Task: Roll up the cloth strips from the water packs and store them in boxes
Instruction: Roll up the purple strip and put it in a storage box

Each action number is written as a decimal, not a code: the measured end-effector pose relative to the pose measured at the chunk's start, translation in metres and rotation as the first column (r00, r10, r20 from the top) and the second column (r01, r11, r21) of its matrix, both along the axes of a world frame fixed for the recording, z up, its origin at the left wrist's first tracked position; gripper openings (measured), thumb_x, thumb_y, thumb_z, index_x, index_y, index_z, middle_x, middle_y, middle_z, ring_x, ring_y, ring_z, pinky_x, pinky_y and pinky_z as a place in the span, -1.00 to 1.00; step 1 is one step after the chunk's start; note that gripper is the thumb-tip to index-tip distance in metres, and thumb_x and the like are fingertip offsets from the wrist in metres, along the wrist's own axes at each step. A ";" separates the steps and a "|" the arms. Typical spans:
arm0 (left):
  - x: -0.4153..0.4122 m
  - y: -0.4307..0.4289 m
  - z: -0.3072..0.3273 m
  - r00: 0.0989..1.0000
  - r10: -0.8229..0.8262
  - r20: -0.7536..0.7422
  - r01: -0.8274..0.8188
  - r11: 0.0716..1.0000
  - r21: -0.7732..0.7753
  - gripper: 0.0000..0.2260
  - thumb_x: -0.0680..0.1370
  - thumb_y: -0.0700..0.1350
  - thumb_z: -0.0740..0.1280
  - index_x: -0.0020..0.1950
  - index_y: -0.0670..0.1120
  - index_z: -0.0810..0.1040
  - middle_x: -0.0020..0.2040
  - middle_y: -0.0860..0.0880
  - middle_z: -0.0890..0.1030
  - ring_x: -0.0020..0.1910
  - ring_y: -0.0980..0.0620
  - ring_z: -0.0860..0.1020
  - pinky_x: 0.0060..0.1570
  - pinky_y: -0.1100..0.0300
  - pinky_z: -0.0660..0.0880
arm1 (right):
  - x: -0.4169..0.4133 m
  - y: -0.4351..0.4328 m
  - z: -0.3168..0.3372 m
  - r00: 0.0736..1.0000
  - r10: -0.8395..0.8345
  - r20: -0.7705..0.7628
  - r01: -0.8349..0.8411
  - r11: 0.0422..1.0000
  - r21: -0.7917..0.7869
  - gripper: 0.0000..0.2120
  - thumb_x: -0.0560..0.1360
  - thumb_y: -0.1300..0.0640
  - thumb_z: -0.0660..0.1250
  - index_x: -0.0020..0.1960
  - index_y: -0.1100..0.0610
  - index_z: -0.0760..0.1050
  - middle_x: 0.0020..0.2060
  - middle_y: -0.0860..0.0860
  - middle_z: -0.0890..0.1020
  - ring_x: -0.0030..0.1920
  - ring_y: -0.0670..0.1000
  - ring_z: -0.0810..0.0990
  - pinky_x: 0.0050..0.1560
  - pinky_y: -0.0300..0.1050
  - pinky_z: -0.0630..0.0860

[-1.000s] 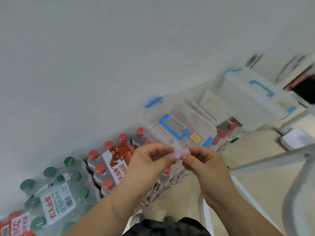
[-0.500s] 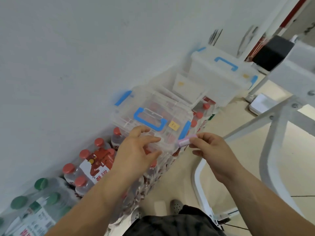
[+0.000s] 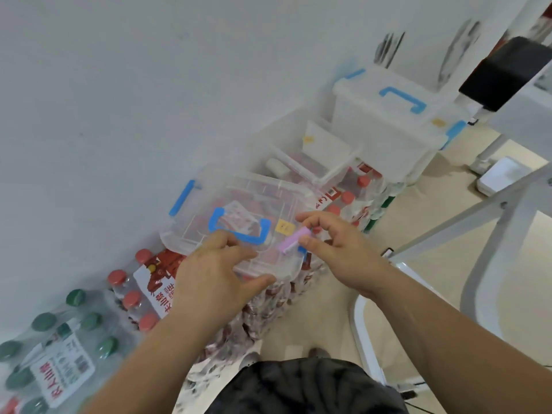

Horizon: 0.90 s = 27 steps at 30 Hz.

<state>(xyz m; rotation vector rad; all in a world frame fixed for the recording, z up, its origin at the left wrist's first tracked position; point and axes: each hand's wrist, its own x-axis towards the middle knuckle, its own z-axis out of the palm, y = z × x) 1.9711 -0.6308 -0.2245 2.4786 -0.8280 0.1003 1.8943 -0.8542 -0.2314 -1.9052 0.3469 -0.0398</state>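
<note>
My right hand (image 3: 337, 249) pinches a small rolled pink cloth strip (image 3: 292, 240) between thumb and fingers, just over the near right corner of a clear plastic box (image 3: 191, 222) with a blue handle and blue side clips. My left hand (image 3: 215, 273) grips the near edge of that box's lid, thumb under the rim. The box rests on shrink-wrapped packs of red-capped water bottles (image 3: 131, 300) along the white wall.
An open clear box (image 3: 316, 156) and a larger lidded box (image 3: 385, 127) with a blue handle stand farther along the wall. A green-capped bottle pack (image 3: 56, 348) lies at lower left. A white metal frame (image 3: 484, 234) stands at the right on the beige floor.
My hands have parted: the right keeps the pink roll, and the left has gone down to the near edge of the box lid. The view has swung toward the boxes.
</note>
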 end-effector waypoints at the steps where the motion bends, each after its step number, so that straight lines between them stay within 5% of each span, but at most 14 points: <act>1: -0.001 -0.005 0.003 0.997 0.002 0.076 -0.006 0.998 0.061 -0.46 0.20 0.40 0.47 0.01 0.07 0.72 0.01 0.05 0.61 -0.16 0.04 0.57 -0.16 0.10 0.55 | 0.001 -0.003 -0.001 1.000 0.028 0.006 -0.027 0.999 -0.028 -0.97 0.61 0.09 0.35 0.01 0.02 0.56 0.25 -0.25 0.55 0.24 -0.28 0.48 0.21 -0.14 0.47; 3: -0.002 -0.019 0.009 0.996 -0.002 0.092 -0.019 0.972 0.236 -0.25 0.15 0.53 0.33 0.21 0.16 0.63 0.29 0.00 0.54 0.22 -0.14 0.50 0.18 -0.10 0.48 | 0.002 -0.010 -0.002 0.996 0.082 0.024 -0.080 0.992 -0.093 -0.94 0.61 0.06 0.34 0.04 0.03 0.55 0.23 -0.21 0.55 0.20 -0.30 0.47 0.23 -0.15 0.47; 6: -0.004 -0.039 0.016 0.983 0.059 -0.176 0.023 0.902 0.432 -0.02 0.13 0.60 0.25 0.51 0.28 0.23 0.61 0.10 0.09 0.59 -0.14 0.02 0.47 -0.33 0.02 | 0.003 -0.021 -0.002 0.987 0.154 0.042 -0.149 0.982 -0.112 -0.89 0.62 0.03 0.32 0.10 0.03 0.53 0.26 -0.11 0.55 0.23 -0.16 0.50 0.25 -0.17 0.44; 8: -0.004 -0.045 0.013 0.972 0.090 -0.219 0.028 0.876 0.481 0.01 0.14 0.59 0.27 0.53 0.29 0.13 0.63 0.14 0.00 0.61 -0.09 -0.07 0.46 -0.37 -0.10 | 0.003 -0.026 -0.004 0.983 0.183 0.031 -0.181 0.981 -0.064 -0.90 0.62 0.02 0.32 0.11 0.01 0.53 0.27 -0.13 0.54 0.23 -0.11 0.53 0.25 -0.13 0.49; 13: -0.007 -0.046 0.014 0.976 0.126 -0.179 -0.026 0.879 0.475 0.02 0.09 0.59 0.31 0.51 0.30 0.21 0.61 0.16 0.07 0.60 -0.03 0.02 0.48 -0.35 0.00 | 0.001 -0.035 -0.011 0.967 0.241 0.081 -0.242 0.970 0.004 -0.95 0.64 0.09 0.30 0.09 0.04 0.50 0.24 -0.08 0.54 0.21 -0.08 0.57 0.20 -0.16 0.54; 18: -0.004 -0.055 0.014 0.964 0.204 -0.170 -0.104 0.880 0.464 0.00 0.09 0.58 0.34 0.49 0.29 0.27 0.60 0.17 0.10 0.59 0.01 0.07 0.48 -0.32 0.04 | -0.004 -0.054 -0.023 0.987 0.161 0.027 -0.162 0.985 0.054 -0.93 0.65 0.02 0.28 0.05 0.01 0.48 -0.07 0.24 0.59 -0.18 0.09 0.51 -0.14 -0.03 0.46; 23: -0.011 -0.069 0.010 0.953 0.277 -0.124 -0.196 0.874 0.445 -0.02 0.12 0.57 0.34 0.49 0.27 0.26 0.60 0.17 0.12 0.58 -0.01 0.08 0.48 -0.29 0.06 | -0.009 -0.068 -0.027 0.993 0.115 0.017 -0.116 0.993 0.040 -0.92 0.64 0.02 0.29 0.08 0.02 0.50 0.00 -0.05 0.61 -0.04 -0.10 0.57 -0.05 -0.14 0.51; 27: -0.015 -0.075 0.009 0.941 0.313 -0.128 -0.233 0.875 0.425 -0.01 0.13 0.60 0.29 0.51 0.27 0.24 0.60 0.17 0.12 0.58 -0.03 0.07 0.48 -0.24 0.07 | -0.003 -0.067 -0.016 0.993 0.068 0.102 -0.072 0.997 0.035 -0.89 0.64 0.03 0.30 0.13 0.02 0.51 0.03 -0.03 0.59 -0.23 -0.17 0.50 -0.18 -0.30 0.42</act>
